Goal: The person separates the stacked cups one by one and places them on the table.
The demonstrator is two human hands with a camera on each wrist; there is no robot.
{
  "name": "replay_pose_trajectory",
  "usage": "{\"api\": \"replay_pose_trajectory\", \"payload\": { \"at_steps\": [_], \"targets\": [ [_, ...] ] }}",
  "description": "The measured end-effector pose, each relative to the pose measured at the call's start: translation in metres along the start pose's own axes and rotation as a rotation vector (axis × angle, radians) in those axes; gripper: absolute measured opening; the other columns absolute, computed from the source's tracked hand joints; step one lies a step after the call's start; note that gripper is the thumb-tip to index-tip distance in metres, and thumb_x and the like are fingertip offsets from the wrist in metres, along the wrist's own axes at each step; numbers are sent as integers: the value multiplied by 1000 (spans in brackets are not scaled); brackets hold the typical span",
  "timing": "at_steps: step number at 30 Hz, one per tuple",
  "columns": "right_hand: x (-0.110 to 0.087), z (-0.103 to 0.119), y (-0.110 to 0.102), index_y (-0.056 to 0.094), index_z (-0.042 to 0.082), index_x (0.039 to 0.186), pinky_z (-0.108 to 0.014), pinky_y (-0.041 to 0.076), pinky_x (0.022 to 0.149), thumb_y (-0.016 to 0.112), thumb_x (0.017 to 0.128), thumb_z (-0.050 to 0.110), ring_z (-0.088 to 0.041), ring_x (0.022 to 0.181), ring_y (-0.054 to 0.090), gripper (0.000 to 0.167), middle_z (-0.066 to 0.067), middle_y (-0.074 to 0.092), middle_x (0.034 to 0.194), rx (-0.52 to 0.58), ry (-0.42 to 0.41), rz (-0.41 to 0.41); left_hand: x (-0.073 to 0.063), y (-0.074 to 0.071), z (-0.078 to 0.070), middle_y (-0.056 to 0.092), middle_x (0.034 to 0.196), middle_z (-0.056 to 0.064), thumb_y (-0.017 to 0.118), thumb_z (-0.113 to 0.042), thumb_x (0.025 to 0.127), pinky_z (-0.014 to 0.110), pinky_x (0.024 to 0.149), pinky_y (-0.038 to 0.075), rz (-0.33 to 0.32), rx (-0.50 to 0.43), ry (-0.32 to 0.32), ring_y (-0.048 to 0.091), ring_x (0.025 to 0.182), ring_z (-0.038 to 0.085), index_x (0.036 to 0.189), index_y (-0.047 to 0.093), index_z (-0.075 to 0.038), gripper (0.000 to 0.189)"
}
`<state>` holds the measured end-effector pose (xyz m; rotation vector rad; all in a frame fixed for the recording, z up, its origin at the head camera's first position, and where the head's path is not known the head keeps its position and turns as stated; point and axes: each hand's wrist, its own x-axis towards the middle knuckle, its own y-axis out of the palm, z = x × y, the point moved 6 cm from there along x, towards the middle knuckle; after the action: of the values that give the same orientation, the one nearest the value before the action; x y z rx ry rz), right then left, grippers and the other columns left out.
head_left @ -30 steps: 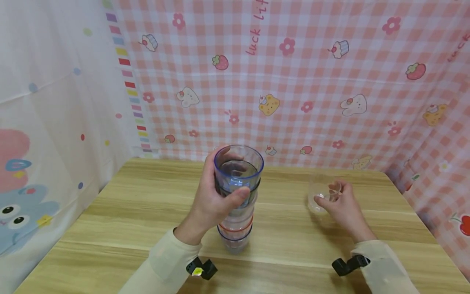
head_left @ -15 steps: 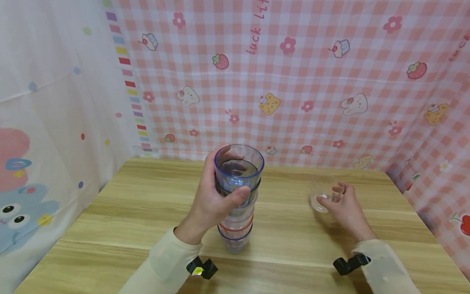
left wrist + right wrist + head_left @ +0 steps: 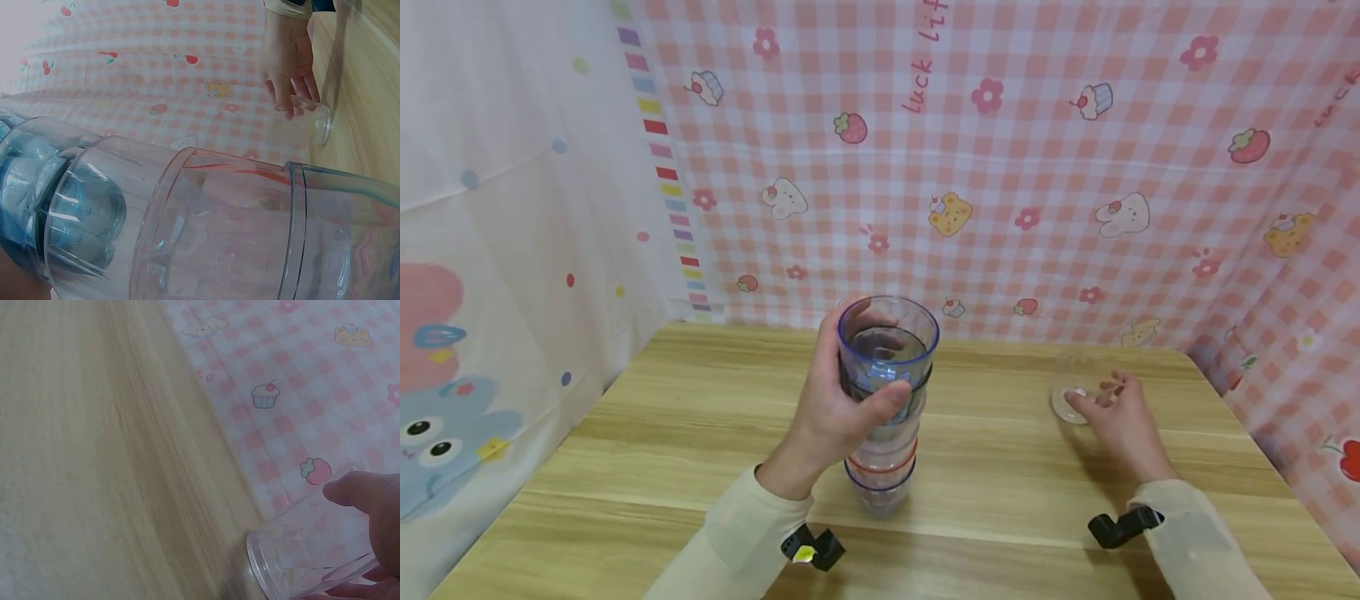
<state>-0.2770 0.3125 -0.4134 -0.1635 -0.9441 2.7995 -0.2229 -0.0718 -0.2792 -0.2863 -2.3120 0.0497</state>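
Observation:
In the head view my left hand [image 3: 829,412] grips the upper part of a tall upright stack of clear plastic cups [image 3: 883,458]. The top cup has a blue rim; darker and red rims show further down. The left wrist view has the stack [image 3: 212,231] close up and lying sideways across the picture. Over on the right, my right hand [image 3: 1118,425] holds a single colourless clear cup [image 3: 1067,407] between thumb and fingers. In the right wrist view this cup [image 3: 306,550] has its thick base at the tabletop, with the thumb [image 3: 356,490] on its wall.
A wood-grain table [image 3: 700,433] lies under both hands. Behind it hangs a pink checked cloth [image 3: 880,183] with cartoon prints, and a white printed cloth [image 3: 512,217] hangs at the left. Black wrist cameras sit on both sleeves.
My right hand has shifted to the right and slightly away from me, carrying the clear cup along. The left hand and the stack have stayed in place.

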Motion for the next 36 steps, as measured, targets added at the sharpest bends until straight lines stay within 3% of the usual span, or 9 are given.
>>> {"api": "replay_pose_trajectory", "payload": {
  "at_steps": [16, 25, 28, 31, 32, 36],
  "targets": [
    [21, -10, -20, 2, -15, 165, -69, 31, 125, 60, 110, 44, -59, 151, 34, 100, -45, 31, 163, -75, 59, -52, 0, 1, -1, 55, 145, 21, 75, -71, 90, 33, 106, 57, 5, -3, 12, 63, 125, 35, 156, 35, -5, 102],
    [28, -14, -25, 11, -14, 165, -70, 32, 125, 57, 110, 47, -62, 153, 29, 94, -44, 25, 166, -76, 108, -47, 0, 0, -1, 55, 145, 21, 76, -70, 90, 33, 105, 57, 6, -12, 12, 63, 125, 33, 156, 35, -5, 101],
    [30, -15, -24, 37, -15, 143, -61, 49, 105, 57, 110, 48, -56, 133, 49, 73, -42, 48, 142, -76, 86, -68, 0, 0, -1, 54, 145, 21, 76, -69, 90, 33, 105, 57, 4, -15, 12, 63, 125, 32, 157, 34, -6, 101],
    [33, -16, -24, 40, -5, 113, -52, 44, 88, 56, 110, 47, -45, 113, 49, 55, -32, 49, 125, -75, 56, -94, 0, 0, -1, 54, 145, 22, 76, -69, 90, 33, 105, 57, 3, -17, 14, 63, 125, 32, 157, 34, -6, 101],
    [33, -17, -23, 39, -3, 110, -51, 42, 86, 56, 111, 46, -43, 110, 48, 52, -31, 48, 123, -78, 47, -104, 0, 0, -1, 54, 145, 22, 76, -69, 90, 33, 105, 58, 4, -16, 13, 63, 125, 33, 157, 34, -6, 101],
    [36, -20, -22, 42, -10, 124, -62, 45, 100, 54, 112, 42, -52, 124, 49, 55, -41, 45, 145, -71, 45, -112, 0, 0, -1, 55, 144, 21, 76, -70, 90, 33, 105, 58, 5, -19, 12, 64, 125, 33, 157, 34, -6, 101]
  ]
}}
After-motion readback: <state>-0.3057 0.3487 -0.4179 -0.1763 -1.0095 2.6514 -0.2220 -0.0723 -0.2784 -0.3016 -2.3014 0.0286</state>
